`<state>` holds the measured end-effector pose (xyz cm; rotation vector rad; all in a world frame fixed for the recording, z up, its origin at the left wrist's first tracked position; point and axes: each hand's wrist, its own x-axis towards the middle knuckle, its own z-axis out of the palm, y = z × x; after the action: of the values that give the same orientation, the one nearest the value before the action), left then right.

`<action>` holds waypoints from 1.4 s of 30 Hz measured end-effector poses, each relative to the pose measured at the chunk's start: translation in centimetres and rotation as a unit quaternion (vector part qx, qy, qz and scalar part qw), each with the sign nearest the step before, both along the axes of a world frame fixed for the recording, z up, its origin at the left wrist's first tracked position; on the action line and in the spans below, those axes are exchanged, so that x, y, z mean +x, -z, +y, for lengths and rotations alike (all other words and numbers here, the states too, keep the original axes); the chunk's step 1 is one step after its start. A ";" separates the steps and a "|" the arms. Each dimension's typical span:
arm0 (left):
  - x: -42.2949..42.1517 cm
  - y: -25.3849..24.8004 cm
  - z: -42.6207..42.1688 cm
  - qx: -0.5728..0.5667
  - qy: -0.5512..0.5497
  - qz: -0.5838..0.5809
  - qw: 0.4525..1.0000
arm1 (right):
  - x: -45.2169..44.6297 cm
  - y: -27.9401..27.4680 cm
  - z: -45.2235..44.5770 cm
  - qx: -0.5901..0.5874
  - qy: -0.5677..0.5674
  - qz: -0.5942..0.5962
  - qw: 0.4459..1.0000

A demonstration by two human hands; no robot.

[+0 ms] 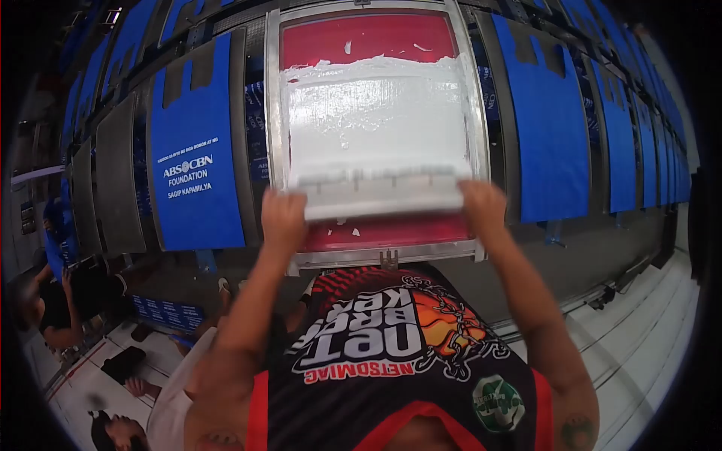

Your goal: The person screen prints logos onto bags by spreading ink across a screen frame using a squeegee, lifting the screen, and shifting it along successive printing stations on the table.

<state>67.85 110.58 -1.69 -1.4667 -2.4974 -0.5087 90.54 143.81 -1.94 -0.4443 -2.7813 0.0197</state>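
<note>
At the far left, a co-worker in dark clothing [56,319] sits or stands beside the racks. Next, a blue fabric panel [197,150] lies on a dark board, bearing white print that reads ABS-CBN Foundation, Sagip Kapamilya. Right of it comes a metal-edged screen frame [275,113]. At its left side the person's left hand [284,216] is clenched round the near-left end of a pale squeegee bar [383,197], fingers curled in with no visible gap. The bar spans the lower part of the frame, its upper edge blurred. Beyond it, thick white ink [376,113] coats most of the screen, with red surface [361,34] bare at the top and again as a strip below the bar. The right hand [483,212] grasps the bar's other end just as firmly. Farther right, another blue panel [543,128] lies on its board.
</note>
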 end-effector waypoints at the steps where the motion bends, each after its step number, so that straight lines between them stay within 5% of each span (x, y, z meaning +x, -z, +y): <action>1: -4.2 1.3 2.7 -0.001 0.011 0.039 0.999 | -3.1 1.3 3.1 0.021 -0.003 -0.029 0.999; 3: -11.6 1.0 8.1 -0.080 0.006 0.074 0.994 | -10.6 -0.8 7.6 -0.009 0.029 -0.082 0.996; 6: -16.3 -5.4 13.0 -0.160 -0.014 -0.055 0.985 | -16.2 -5.1 11.3 -0.040 0.024 -0.217 0.975; 8: -13.7 -6.8 10.8 -0.230 -0.035 -0.032 0.972 | -12.8 -5.9 9.4 -0.043 0.023 -0.212 0.976; 10: -6.9 -7.4 5.4 -0.263 -0.034 -0.053 0.963 | -6.5 -5.8 5.3 -0.078 0.052 -0.354 0.931; 13: 3.4 -3.7 -1.2 -0.078 -0.005 -0.096 0.992 | 2.5 -3.5 -1.0 -0.135 -0.001 -0.093 0.987; 17: -3.5 -1.3 3.7 0.001 0.003 0.006 1.000 | -4.4 -2.2 3.4 -0.073 0.025 -0.095 0.993; 24: -17.8 -8.6 17.2 -0.321 -0.098 -0.091 0.937 | -19.9 -6.6 13.9 -0.054 0.008 -0.295 0.954; 26: -16.9 -9.1 20.1 -0.375 -0.112 -0.044 0.919 | -19.7 -5.9 13.8 -0.066 0.048 -0.206 0.975; 28: -12.4 -8.3 23.1 -0.218 0.002 -0.122 0.968 | -16.6 -5.6 10.4 0.037 -0.039 0.134 0.989; 30: -11.2 -8.6 25.0 -0.207 0.024 -0.130 0.969 | -11.2 -7.0 5.2 -0.050 0.012 0.129 0.990; 31: -12.6 -8.5 25.6 -0.212 0.028 -0.132 0.968 | -7.8 -8.3 1.7 -0.281 0.100 0.025 0.954; 32: -14.3 -8.6 26.1 -0.210 0.035 -0.128 0.969 | -4.1 -8.4 -0.7 -0.510 0.144 -0.115 0.840; 33: -16.1 -8.8 26.3 -0.216 0.059 -0.123 0.967 | -1.1 -7.9 -3.3 -0.597 0.141 -0.247 0.750; 35: -17.8 -10.1 26.5 -0.221 0.090 -0.107 0.965 | 4.6 -2.9 -8.6 -0.599 0.067 -0.383 0.700; 37: -17.1 -11.0 26.1 -0.170 0.055 -0.092 0.980 | 6.0 -1.5 -15.2 -0.744 0.091 -0.154 0.644; 39: -15.8 -9.6 26.1 -0.192 0.041 -0.105 0.975 | 5.4 0.7 -16.9 -0.803 0.159 -0.204 0.537; 40: -15.1 -8.9 26.0 -0.202 0.013 -0.120 0.972 | 5.5 1.0 -17.0 -0.822 0.194 -0.136 0.518; 41: -14.2 -8.2 25.6 -0.206 0.022 -0.113 0.972 | 5.8 1.0 -17.4 -0.826 0.195 -0.125 0.514; 42: -13.1 -7.7 25.2 -0.213 0.006 -0.085 0.973 | 5.6 -0.1 -17.6 -0.783 0.205 -0.136 0.571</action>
<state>54.70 135.75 6.05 -1.6390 -2.8663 -0.1013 96.18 126.24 -1.80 -1.4626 -1.8986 2.5022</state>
